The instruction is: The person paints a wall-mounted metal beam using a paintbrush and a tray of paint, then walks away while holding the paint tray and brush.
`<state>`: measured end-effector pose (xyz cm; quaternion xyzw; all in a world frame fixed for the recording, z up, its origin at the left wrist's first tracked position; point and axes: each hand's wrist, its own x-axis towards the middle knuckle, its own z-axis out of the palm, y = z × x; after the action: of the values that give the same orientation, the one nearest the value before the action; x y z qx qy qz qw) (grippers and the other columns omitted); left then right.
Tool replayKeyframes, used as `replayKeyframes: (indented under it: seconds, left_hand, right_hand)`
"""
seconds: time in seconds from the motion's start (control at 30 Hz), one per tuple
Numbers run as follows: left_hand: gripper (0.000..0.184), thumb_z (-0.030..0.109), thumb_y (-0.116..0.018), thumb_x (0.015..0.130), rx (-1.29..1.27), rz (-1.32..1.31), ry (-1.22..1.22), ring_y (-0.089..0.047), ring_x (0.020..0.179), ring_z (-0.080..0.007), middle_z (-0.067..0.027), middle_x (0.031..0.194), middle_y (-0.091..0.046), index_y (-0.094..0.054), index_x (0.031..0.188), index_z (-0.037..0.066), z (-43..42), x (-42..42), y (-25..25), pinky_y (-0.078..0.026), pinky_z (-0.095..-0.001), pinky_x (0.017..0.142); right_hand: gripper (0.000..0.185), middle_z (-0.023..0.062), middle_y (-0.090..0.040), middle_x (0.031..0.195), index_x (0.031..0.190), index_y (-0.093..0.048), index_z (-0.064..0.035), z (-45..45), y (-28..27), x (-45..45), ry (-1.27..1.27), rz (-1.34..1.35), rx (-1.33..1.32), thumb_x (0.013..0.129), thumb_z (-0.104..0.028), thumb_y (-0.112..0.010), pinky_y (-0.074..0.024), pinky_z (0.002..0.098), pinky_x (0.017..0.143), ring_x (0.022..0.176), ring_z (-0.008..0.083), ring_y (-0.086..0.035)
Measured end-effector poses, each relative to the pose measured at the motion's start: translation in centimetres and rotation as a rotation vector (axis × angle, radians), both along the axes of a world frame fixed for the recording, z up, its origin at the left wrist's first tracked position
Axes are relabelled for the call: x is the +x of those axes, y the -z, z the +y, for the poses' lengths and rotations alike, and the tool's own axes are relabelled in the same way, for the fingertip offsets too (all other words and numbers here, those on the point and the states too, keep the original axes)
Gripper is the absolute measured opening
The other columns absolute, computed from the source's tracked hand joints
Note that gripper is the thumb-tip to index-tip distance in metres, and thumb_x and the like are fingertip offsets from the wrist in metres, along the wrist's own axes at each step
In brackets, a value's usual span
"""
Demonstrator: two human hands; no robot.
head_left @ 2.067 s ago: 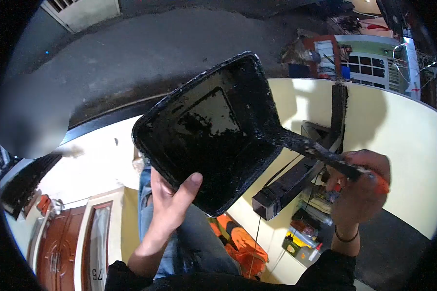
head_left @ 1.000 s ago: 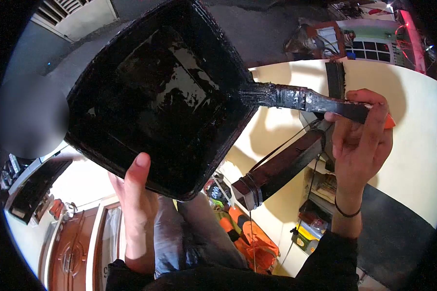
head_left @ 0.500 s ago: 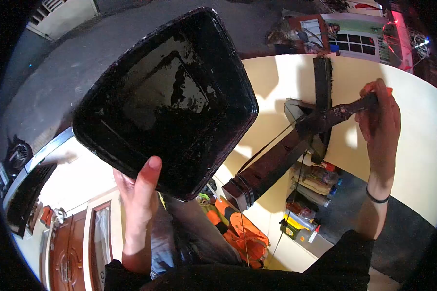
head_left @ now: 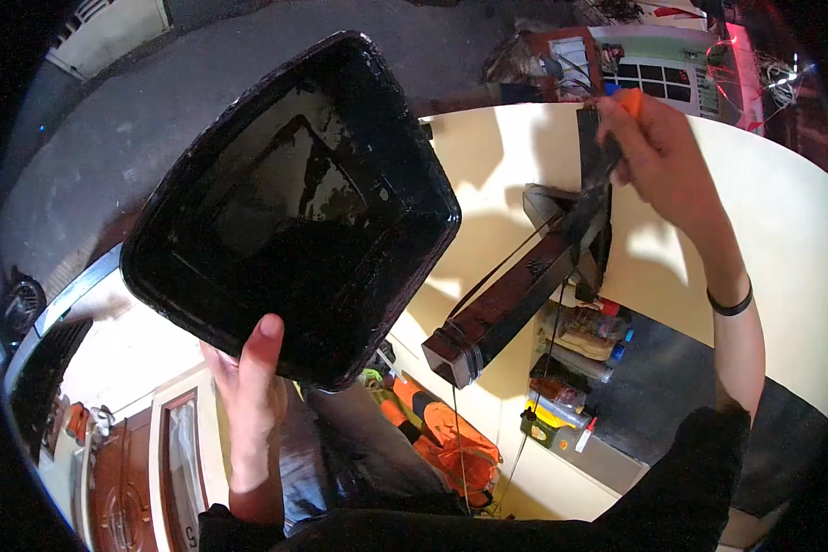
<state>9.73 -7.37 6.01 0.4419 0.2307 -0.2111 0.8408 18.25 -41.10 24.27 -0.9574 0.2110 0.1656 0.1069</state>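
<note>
My left hand (head_left: 248, 386) is closed on the near rim of a black tub (head_left: 414, 248), its thumb over the edge. Wet, shiny black paint coats the tub's inside, which tilts toward me. My right hand (head_left: 662, 161) is closed around what looks like a paintbrush (head_left: 629, 99); an orange handle end shows above the fist, and its dark lower part is blurred. The brush is at the upper end of a dark brown beam (head_left: 515, 294), near a black upright (head_left: 589, 138); whether they touch is unclear. Wire wraps the beam's lower end.
A cream wall (head_left: 745, 212) stands behind the beam. Thin cords hang from the beam. Below lie bottles and packets (head_left: 584, 336) on a dark surface (head_left: 662, 386), and an orange bag or cloth (head_left: 455, 451). A brown door (head_left: 124, 478) is at lower left.
My right hand has moved left and upward along the beam, toward the black upright. The tub has shifted slightly left and down in view, with my left hand still gripping it.
</note>
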Motion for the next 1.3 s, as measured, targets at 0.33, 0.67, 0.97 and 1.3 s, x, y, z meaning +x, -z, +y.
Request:
replayKeyframes:
  seconds: [0.33, 0.67, 0.97, 1.3]
  left_hand:
    - [0.066, 0.019, -0.075, 0.082, 0.012, 0.026, -0.014, -0.058, 0.112, -0.0223, -0.0112, 0.124, -0.059, -0.044, 0.137, 0.001, 2.2, -0.5, 0.6, -0.042, -0.0351, 0.100]
    - [0.057, 0.015, -0.075, 0.084, 0.038, -0.037, 0.011, -0.057, 0.108, -0.0189, -0.0097, 0.118, -0.060, -0.048, 0.132, 0.001, 1.7, 0.1, 0.9, -0.042, -0.0328, 0.097]
    - [0.049, 0.020, -0.074, 0.085, 0.008, -0.119, 0.006, -0.058, 0.103, -0.0177, -0.0087, 0.113, -0.062, -0.053, 0.125, -0.001, 0.8, 1.4, -0.9, -0.045, -0.0327, 0.093]
    - [0.039, 0.020, -0.075, 0.085, 0.032, -0.094, -0.008, -0.059, 0.093, -0.0160, -0.0067, 0.103, -0.063, -0.059, 0.115, -0.001, 0.6, 1.5, -1.8, -0.047, -0.0315, 0.085]
  right_hand:
    - [0.036, 0.0034, -0.052, 0.053, 0.082, -0.059, -0.0032, 5.6, 1.9, 0.3, 0.174, 0.122, 0.319, 0.102, -0.032, -0.050, -0.0373, 0.0275, 0.040, 0.039, 0.0116, -0.046]
    - [0.035, 0.0043, -0.060, 0.061, 0.094, -0.063, -0.0066, 6.7, 1.0, 0.8, 0.010, -0.314, 0.334, 0.106, -0.033, -0.042, -0.0362, 0.0199, 0.041, 0.038, 0.0057, -0.046]
    - [0.018, 0.0089, -0.066, 0.085, 0.099, -0.065, -0.0032, 11.7, 4.4, -2.3, -0.520, -0.353, 0.294, 0.096, -0.020, -0.058, -0.0451, 0.0243, 0.052, 0.059, 0.0138, -0.061]
    - [0.017, 0.0097, -0.068, 0.081, 0.098, -0.064, -0.0022, 10.3, 3.7, -4.0, -0.235, -0.496, 0.354, 0.100, -0.016, -0.054, -0.0459, 0.0232, 0.050, 0.058, 0.0117, -0.061]
